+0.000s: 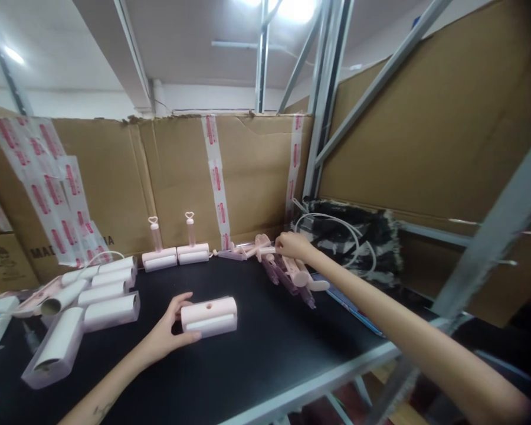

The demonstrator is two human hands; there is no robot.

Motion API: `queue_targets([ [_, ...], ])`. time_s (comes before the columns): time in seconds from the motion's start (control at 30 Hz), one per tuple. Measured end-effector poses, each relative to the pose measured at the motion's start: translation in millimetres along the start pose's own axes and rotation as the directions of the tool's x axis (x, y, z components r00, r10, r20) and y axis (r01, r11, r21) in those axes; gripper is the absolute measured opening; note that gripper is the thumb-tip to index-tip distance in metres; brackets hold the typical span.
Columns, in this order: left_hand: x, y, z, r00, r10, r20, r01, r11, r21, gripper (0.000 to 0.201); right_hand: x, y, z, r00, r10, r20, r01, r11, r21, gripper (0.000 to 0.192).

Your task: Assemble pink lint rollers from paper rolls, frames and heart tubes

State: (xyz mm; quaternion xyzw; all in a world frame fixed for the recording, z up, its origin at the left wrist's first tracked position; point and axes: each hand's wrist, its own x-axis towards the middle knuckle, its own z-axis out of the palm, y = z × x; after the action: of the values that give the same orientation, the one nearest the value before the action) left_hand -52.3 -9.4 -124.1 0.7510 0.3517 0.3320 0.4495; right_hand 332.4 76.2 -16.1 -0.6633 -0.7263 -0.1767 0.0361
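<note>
- The pink plastic roller housing with a white roll inside (209,316) lies on the black table top (265,348), near the front middle. The left hand (170,330) grasps it at its left end: the thumb is on top and the fingers are under and in front of it.
- The right hand (292,245) is far from this housing, at the back of the table. It is closed on a pale pink plastic handle stick (259,248) at the top of a heap of pink handles (292,274); the fingers are curled around the stick.
- Left of the housing lies a group of white paper rolls in clear wrapping (101,292), some side by side, one bigger roll (57,348) turned toward the front edge.
- Behind, near the brown cardboard wall (177,171), two finished pink rollers with heart-topped handles (174,251) stand upright, just beside each other.
- At the right of the heap is a dark bundle with white cords (354,236), next to a grey metal frame post (321,118).
- Nothing stands between the left hand and the housing. The heap of handles lies between the housing and the right hand.
- The left forearm comes from the lower left, low over the table. The right arm is stretched long from the lower right, across the table corner, with the wrist almost straight.
</note>
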Motion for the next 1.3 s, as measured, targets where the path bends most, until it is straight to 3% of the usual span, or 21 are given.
queue_targets([
  [0.17, 0.8, 2.9, 0.0, 1.0, -0.019, 0.018, 0.019, 1.0, 0.002, 0.068, 18.1, -9.2, 16.9, 0.995, -0.092, 0.027, 0.093, 0.995, -0.034, 0.032],
  [0.33, 1.7, 1.7, -1.7, 0.999, -0.047, 0.025, 0.047, 0.999, 0.005, 0.066, 33.3, -1.7, 24.2, 0.978, -0.172, 0.116, 0.178, 0.983, -0.04, 0.046],
  [0.6, 4.0, -0.4, -4.8, 0.996, -0.067, 0.053, 0.064, 0.997, 0.049, 0.061, 28.6, -7.1, 33.2, 0.986, -0.167, 0.021, 0.168, 0.981, -0.098, 0.045],
  [0.73, 3.9, -0.3, -4.9, 0.998, -0.058, 0.037, 0.056, 0.997, 0.048, 0.061, 26.5, -10.6, 37.1, 0.989, -0.148, 0.007, 0.148, 0.985, -0.093, 0.034],
  [1.0, 3.5, -0.5, -5.3, 0.999, -0.045, 0.024, 0.043, 0.997, 0.069, 0.06, 17.6, -17.0, 21.5, 0.993, -0.104, -0.06, 0.106, 0.994, 0.024, 0.029],
  [1.3, 3.3, -2.3, -3.6, 0.999, -0.032, 0.023, 0.029, 0.994, 0.104, 0.059, -1.5, -27.7, -2.1, 1.0, -0.014, 0.0, 0.014, 0.984, 0.178, 0.033],
])
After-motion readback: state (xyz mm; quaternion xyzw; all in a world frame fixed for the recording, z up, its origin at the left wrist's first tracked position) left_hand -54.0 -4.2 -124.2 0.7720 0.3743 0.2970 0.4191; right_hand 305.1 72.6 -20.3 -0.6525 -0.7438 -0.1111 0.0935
